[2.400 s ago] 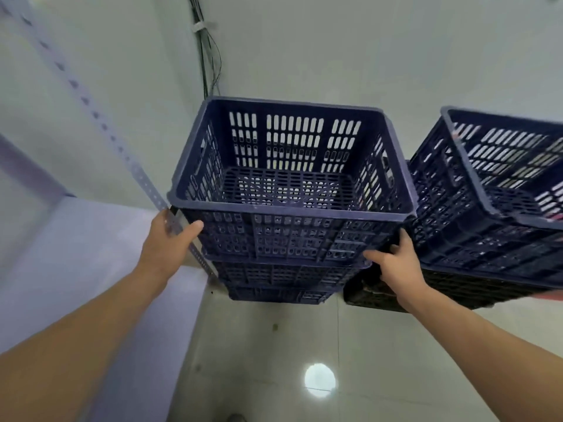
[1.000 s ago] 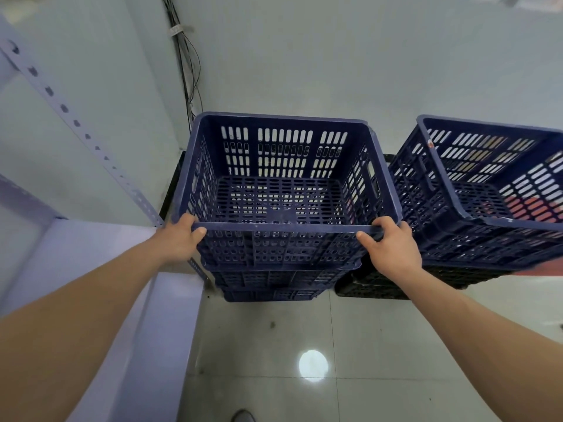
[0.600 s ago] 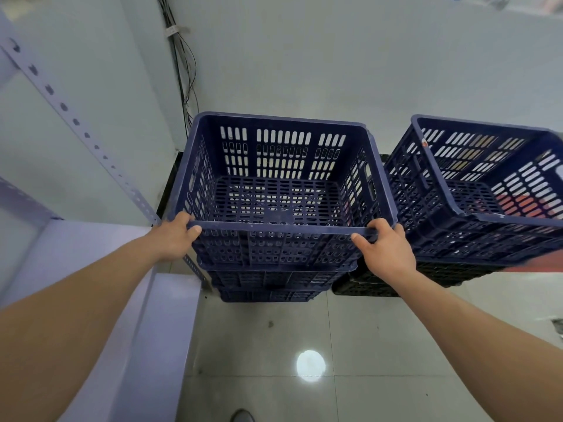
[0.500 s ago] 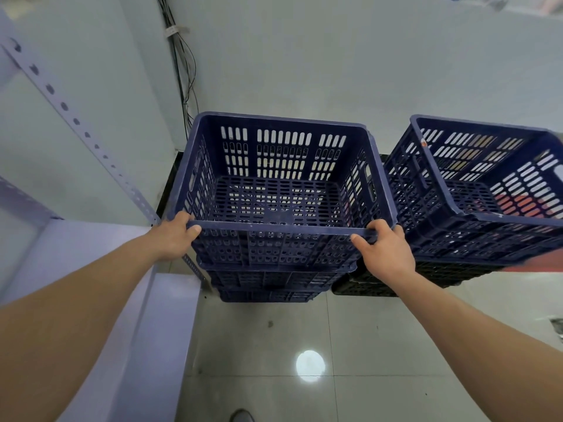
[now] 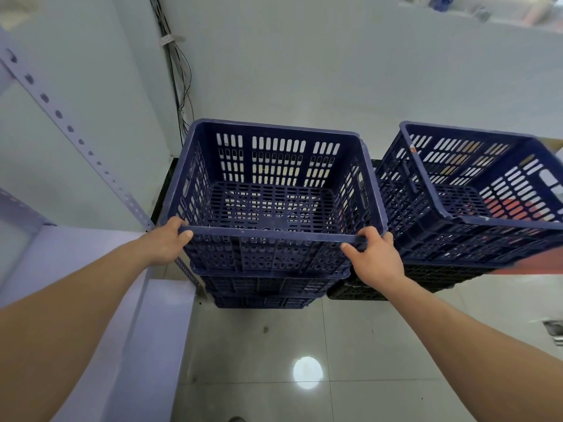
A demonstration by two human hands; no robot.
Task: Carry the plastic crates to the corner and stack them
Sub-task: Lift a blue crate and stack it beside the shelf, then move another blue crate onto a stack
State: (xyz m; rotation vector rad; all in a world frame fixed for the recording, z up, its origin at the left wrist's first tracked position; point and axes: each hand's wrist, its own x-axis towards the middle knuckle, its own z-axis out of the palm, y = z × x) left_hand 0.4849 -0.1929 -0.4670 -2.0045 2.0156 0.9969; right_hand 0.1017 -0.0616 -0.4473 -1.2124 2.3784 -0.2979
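A dark blue slotted plastic crate [image 5: 274, 166] sits on top of a stack of like crates [image 5: 265, 295] in the corner of the room. My left hand [image 5: 166, 243] grips its near rim at the left corner. My right hand [image 5: 376, 257] grips the same rim at the right corner, thumb over the edge. The crate is empty. To its right stands a second stack, with a blue crate [image 5: 475, 190] on top of a black one [image 5: 359, 290].
A grey metal shelf unit [image 5: 100, 269] with a perforated upright [image 5: 76, 135] stands close on the left. Cables [image 5: 178, 71] run down the wall corner. Tiled floor [image 5: 274, 360] lies in front of the stacks. Something red-orange shows through the right crate.
The crate came down onto the stack. My hands shifted from its lower sides up to the near rim. Over the last half second nothing has visibly moved.
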